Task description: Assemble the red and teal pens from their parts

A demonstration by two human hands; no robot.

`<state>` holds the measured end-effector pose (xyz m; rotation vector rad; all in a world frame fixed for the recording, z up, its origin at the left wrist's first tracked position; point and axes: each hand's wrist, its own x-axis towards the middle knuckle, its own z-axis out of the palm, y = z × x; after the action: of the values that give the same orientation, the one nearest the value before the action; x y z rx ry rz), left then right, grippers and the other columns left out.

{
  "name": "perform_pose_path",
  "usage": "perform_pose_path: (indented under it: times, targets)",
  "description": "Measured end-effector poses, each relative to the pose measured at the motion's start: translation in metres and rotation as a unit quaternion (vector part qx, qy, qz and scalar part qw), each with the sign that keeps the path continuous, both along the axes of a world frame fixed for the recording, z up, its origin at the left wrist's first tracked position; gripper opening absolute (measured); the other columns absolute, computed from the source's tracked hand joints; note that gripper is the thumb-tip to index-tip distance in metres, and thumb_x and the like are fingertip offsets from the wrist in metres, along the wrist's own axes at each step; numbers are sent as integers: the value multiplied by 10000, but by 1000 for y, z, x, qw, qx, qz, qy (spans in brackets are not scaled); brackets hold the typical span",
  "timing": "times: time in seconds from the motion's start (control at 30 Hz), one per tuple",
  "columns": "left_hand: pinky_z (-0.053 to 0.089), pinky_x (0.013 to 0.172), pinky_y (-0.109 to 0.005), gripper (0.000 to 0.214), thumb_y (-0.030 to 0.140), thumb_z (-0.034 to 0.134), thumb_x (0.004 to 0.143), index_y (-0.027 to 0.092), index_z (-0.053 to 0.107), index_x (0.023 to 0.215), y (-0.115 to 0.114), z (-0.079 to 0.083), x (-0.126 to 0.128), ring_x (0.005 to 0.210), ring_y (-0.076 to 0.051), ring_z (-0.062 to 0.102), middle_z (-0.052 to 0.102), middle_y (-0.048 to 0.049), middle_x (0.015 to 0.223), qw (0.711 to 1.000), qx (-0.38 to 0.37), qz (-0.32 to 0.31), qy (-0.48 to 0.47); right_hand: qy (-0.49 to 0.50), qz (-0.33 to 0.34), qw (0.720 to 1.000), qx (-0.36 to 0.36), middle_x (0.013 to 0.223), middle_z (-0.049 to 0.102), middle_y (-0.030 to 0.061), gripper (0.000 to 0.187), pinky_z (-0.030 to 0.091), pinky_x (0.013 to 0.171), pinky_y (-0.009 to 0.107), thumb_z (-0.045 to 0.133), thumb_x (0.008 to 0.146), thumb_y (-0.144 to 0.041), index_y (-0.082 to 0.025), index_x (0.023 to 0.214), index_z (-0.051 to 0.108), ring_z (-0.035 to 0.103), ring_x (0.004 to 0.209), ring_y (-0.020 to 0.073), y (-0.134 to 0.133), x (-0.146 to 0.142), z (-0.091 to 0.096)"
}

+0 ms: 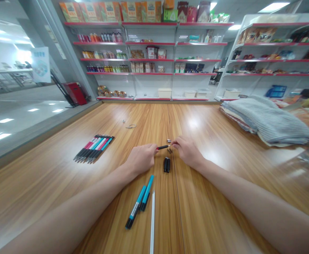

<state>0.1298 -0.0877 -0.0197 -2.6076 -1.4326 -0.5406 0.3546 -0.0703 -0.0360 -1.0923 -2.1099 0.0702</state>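
My left hand [141, 157] is closed around a red and black pen barrel [162, 147] whose tip points right. My right hand [187, 150] pinches something small and metallic at that tip; I cannot make out what it is. A few small metal parts [169, 150] lie on the wooden table [64, 176] just below the hands. Two short black pen pieces [166, 164] rest below them. Closer to me lie two teal and black pens [140, 201] and a thin white refill [152, 221].
A row of several pink and teal pens [94, 148] lies to the left. A small ring and wire [129, 125] sit farther back. Folded striped cloths [267, 120] are stacked at the right. Store shelves [149, 60] with goods stand behind the table.
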Motion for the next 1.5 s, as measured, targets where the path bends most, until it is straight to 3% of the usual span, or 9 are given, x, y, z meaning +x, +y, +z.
perform_pose_path:
  times: [0.2, 0.37, 0.47, 0.63, 0.8, 0.97, 1.07, 1.23, 1.5]
  targets:
    - [421, 735, -281, 242, 342, 362, 962, 203, 556, 1006, 6, -1, 2, 852, -172, 582, 630, -54, 895, 978, -13, -25, -206, 41, 29, 999, 20, 927, 574, 65, 167, 480, 777, 304, 453, 913, -125, -181, 967, 600, 573, 875, 170, -4, -4, 4]
    - [452, 665, -240, 291, 428, 358, 950, 186, 519, 946, 16, -8, -1, 726, -122, 564, 610, -32, 834, 876, -177, -54, -446, 43, 32, 998, 28, 909, 567, 63, 191, 478, 775, 306, 431, 919, -127, -185, 956, 609, 568, 863, 170, -4, -2, 4]
    - [461, 708, -248, 299, 445, 394, 935, 174, 503, 876, 21, -9, -4, 750, -120, 589, 624, -35, 819, 834, -218, -76, -502, 39, 31, 998, 30, 899, 561, 61, 188, 473, 770, 301, 429, 923, -138, -185, 951, 609, 563, 858, 169, -4, -2, 4]
    - [472, 745, -287, 281, 451, 425, 926, 180, 476, 874, 29, -12, -6, 742, -134, 624, 629, -19, 742, 809, -226, -78, -537, 43, 33, 998, 22, 907, 563, 61, 185, 474, 772, 297, 428, 921, -134, -183, 954, 604, 568, 858, 166, -4, -2, 4]
    - [478, 788, -311, 289, 446, 379, 943, 178, 461, 873, 25, -9, -5, 757, -147, 644, 624, -18, 723, 833, -234, -83, -495, 55, 47, 997, 28, 913, 569, 66, 181, 483, 772, 305, 430, 920, -140, -184, 960, 601, 571, 858, 170, -5, -3, 5]
    - [438, 658, -243, 236, 373, 398, 946, 181, 523, 890, 8, -3, -1, 674, -123, 578, 620, -12, 745, 926, -123, -58, -353, 78, 58, 995, 37, 933, 571, 68, 177, 490, 784, 314, 422, 931, -156, -193, 1000, 581, 572, 870, 171, -10, -6, 11]
    - [430, 703, -253, 192, 291, 416, 942, 180, 574, 936, 4, -5, 1, 761, -138, 579, 635, -36, 840, 960, -62, -92, -256, 95, 57, 993, 43, 951, 568, 65, 178, 496, 783, 313, 430, 934, -169, -206, 1054, 556, 571, 860, 164, -13, -8, 13]
    - [425, 715, -264, 195, 256, 423, 939, 180, 602, 920, 7, -9, 0, 800, -155, 571, 627, -52, 882, 979, -26, -102, -175, 106, 64, 991, 60, 952, 557, 58, 185, 501, 793, 311, 438, 932, -165, -210, 1079, 541, 568, 862, 157, -15, -8, 13]
    - [438, 747, -268, 207, 255, 408, 947, 184, 601, 970, 9, -10, -2, 829, -159, 578, 621, -52, 881, 978, -25, -86, -187, 91, 74, 992, 48, 971, 562, 65, 191, 502, 794, 306, 428, 931, -150, -203, 1069, 548, 573, 864, 157, -16, -8, 14]
